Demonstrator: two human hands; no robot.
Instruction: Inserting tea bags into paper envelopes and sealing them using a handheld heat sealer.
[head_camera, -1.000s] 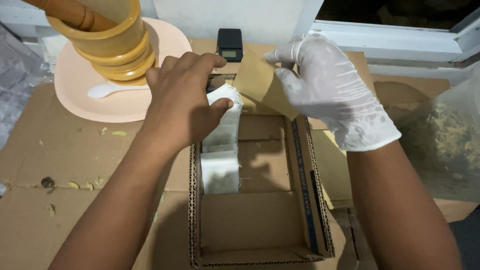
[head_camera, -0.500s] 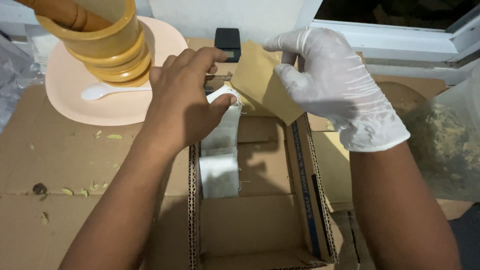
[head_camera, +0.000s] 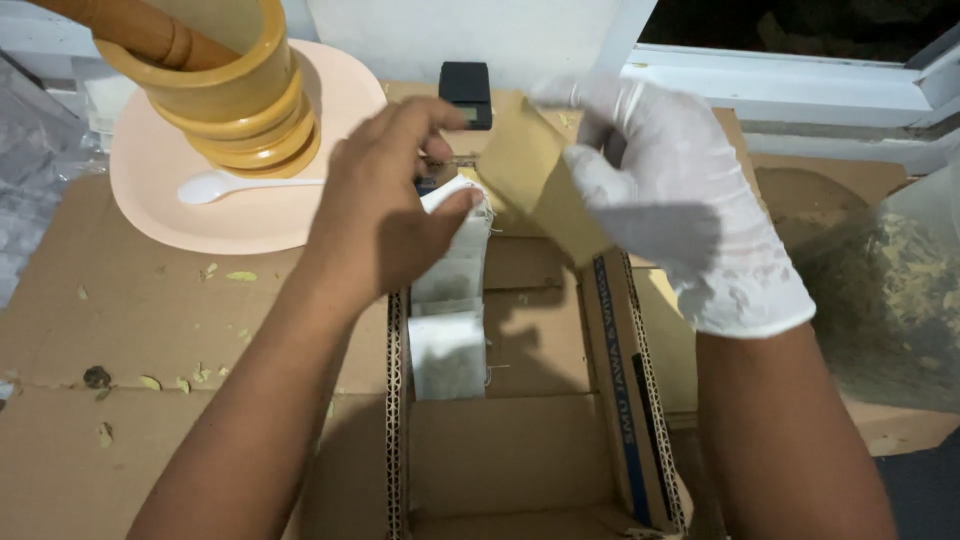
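Here the bare left hand (head_camera: 385, 210) pinches the top of a white filter bag (head_camera: 450, 265), thumb pressed to its upper edge, holding it over an open cardboard box (head_camera: 520, 470). Another white bag (head_camera: 447, 355) lies below it inside the box. The gloved right hand (head_camera: 680, 200) closes on a brown paper sheet (head_camera: 530, 175) just right of the bag. Far left, a wooden mortar (head_camera: 225, 90) and white spoon (head_camera: 215, 185) sit on a pink plate (head_camera: 250, 220).

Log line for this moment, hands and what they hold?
left hand: on white sachets | right hand, gloved: holds brown paper pouch | cardboard box: open
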